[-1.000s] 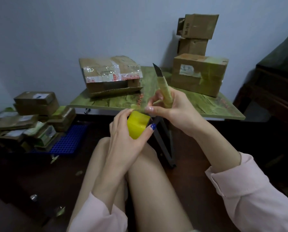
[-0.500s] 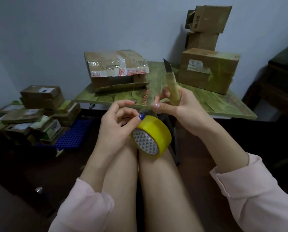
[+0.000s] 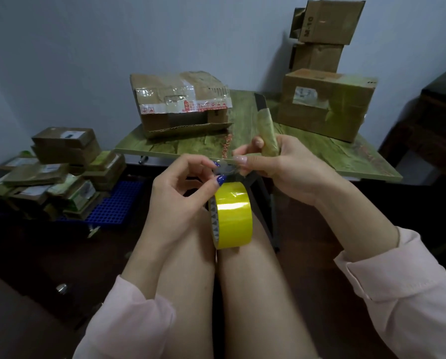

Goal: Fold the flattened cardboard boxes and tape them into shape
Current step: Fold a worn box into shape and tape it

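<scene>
Fingertips (image 3: 220, 179) of the left hand (image 3: 180, 195) and right hand (image 3: 289, 169) pinch the clear tape end (image 3: 227, 169) between them. The yellow tape roll (image 3: 233, 216) sits just below, against the thighs (image 3: 253, 281), its axis left-to-right. The right hand also grips a utility knife (image 3: 267, 125), blade up.

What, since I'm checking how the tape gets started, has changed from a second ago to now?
The tape roll dropped from the left hand to the lap; that hand let the roll go and now pinches the free tape end, as does the right hand. Unchanged: the right hand holds the knife, blade up; boxes stay on the table.
</scene>
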{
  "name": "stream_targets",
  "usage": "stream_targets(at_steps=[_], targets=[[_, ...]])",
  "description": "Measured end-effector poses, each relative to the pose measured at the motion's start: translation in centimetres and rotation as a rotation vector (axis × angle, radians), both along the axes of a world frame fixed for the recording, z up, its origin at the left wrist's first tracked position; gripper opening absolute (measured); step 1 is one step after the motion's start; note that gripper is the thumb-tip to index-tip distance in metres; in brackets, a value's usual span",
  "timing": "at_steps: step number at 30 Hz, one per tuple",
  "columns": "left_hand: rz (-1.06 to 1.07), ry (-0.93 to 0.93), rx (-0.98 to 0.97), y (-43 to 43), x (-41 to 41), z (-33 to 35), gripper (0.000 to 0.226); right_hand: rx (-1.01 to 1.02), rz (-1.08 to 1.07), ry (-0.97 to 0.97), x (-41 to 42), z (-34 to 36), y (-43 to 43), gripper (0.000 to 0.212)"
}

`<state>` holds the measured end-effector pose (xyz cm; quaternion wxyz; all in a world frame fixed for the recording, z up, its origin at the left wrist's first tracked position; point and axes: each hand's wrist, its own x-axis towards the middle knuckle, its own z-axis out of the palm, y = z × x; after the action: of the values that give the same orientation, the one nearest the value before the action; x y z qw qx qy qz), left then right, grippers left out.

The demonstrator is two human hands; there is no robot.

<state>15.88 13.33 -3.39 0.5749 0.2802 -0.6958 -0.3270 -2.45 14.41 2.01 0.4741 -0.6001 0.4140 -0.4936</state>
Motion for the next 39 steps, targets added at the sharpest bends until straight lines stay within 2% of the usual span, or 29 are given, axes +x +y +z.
stream_targets(at_steps=[4, 10, 14, 18, 21, 25, 30, 35, 37, 39], targets=[[0.11, -0.068, -0.033, 0.1, 0.2, 0.0, 0.025, 0.088, -0.042, 0.013, 0.1, -0.2, -0.2, 0.034], [0.3, -0.275, -0.307, 0.4, 0.7, 0.2, 0.009, 0.186, -0.061, 0.022, 0.6, 0.3, -0.5, 0.036], [0.484, -0.272, -0.31, -0.2, 2.9, 0.9, 0.012, 0.202, -0.172, 0.027, -0.7, 0.5, -0.9, 0.038], [0.301, -0.301, -0.319, -0.2, 2.1, 1.8, 0.006, 0.19, -0.09, 0.085, -1.0, 0.6, -1.0, 0.039], [0.219, -0.35, -0.307, 0.0, 0.2, 1.4, 0.019, 0.125, -0.075, 0.152, 0.0, 0.5, -0.9, 0.037], [0.246, -0.354, -0.276, 0.2, -0.6, 0.4, 0.027, 0.07, -0.042, 0.129, 0.4, 1.0, -0.5, 0.034], [0.239, -0.313, -0.235, 0.2, -0.4, 0.2, 0.024, 0.027, -0.002, 0.179, 0.2, 0.8, -0.6, 0.035], [0.278, -0.304, -0.271, 0.2, -0.3, 0.2, 0.014, 0.018, -0.011, 0.132, 0.2, 0.5, -0.4, 0.033], [0.286, -0.325, -0.236, 0.1, -0.2, 0.2, 0.012, 0.018, -0.066, 0.199, 0.2, 0.8, -0.1, 0.034], [0.271, -0.363, -0.21, 0.2, -0.6, 0.3, 0.014, -0.025, -0.179, 0.404, 0.3, 1.3, 0.2, 0.037]])
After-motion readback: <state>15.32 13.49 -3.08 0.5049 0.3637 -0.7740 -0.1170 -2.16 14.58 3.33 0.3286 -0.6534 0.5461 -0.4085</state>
